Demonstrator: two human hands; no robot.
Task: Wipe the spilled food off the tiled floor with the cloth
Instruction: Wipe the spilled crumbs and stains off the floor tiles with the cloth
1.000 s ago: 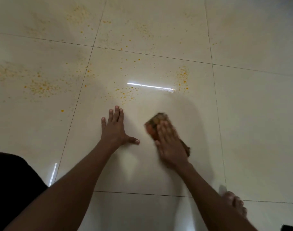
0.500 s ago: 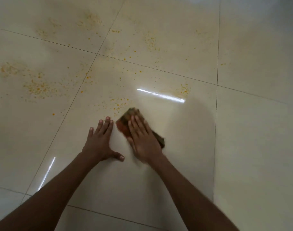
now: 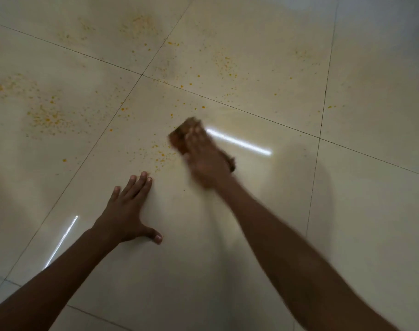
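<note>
Right hand presses flat on the brown stained cloth; left hand splays on cream tiled floor; better sweep toward orange crumbs.

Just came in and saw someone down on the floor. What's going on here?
A person is wiping spilled yellow-orange food crumbs off the glossy cream tiled floor. The right hand presses a stained brownish cloth flat against the tile, blurred with motion, right beside a crumb patch. The left hand rests flat on the floor, fingers spread, as a brace. Plenty of crumbs lie scattered across the tiles farther out and to the left.
</note>
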